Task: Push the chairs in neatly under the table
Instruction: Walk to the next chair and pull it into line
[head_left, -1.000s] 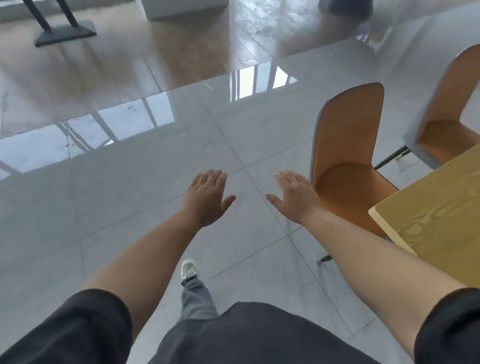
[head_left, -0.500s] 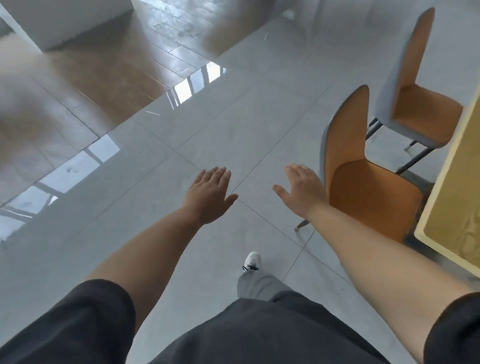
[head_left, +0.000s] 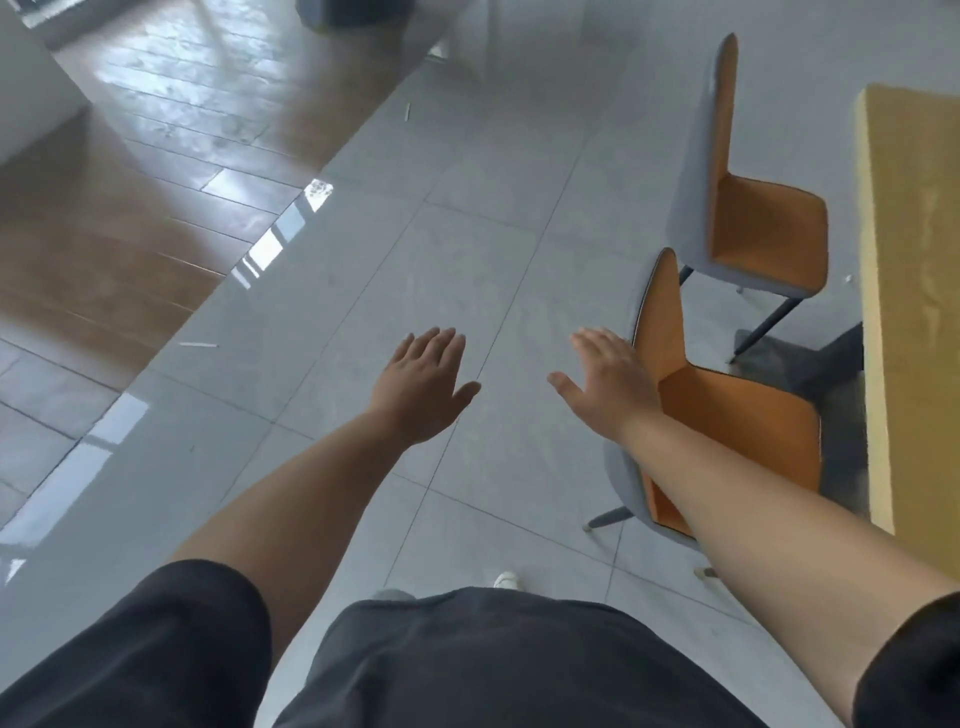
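Note:
Two orange chairs with grey backs stand pulled out beside a light wooden table (head_left: 914, 270) at the right edge. The near chair (head_left: 737, 415) faces the table, its seat just short of the table's edge. The far chair (head_left: 753, 228) stands further from me and also faces the table. My right hand (head_left: 608, 384) is open, fingers spread, just left of the near chair's backrest; I cannot tell whether it touches it. My left hand (head_left: 423, 387) is open over bare floor, holding nothing.
Grey glossy floor tiles (head_left: 467, 234) stretch ahead and to the left, meeting a brown wooden floor (head_left: 156, 182) at the upper left. A white block (head_left: 31, 104) stands at the far left. My dark shirt fills the bottom.
The view has swung right and forward: the chairs and table now lie along my right side. My right hand has come close to the near chair's backrest. Both hands stay open.

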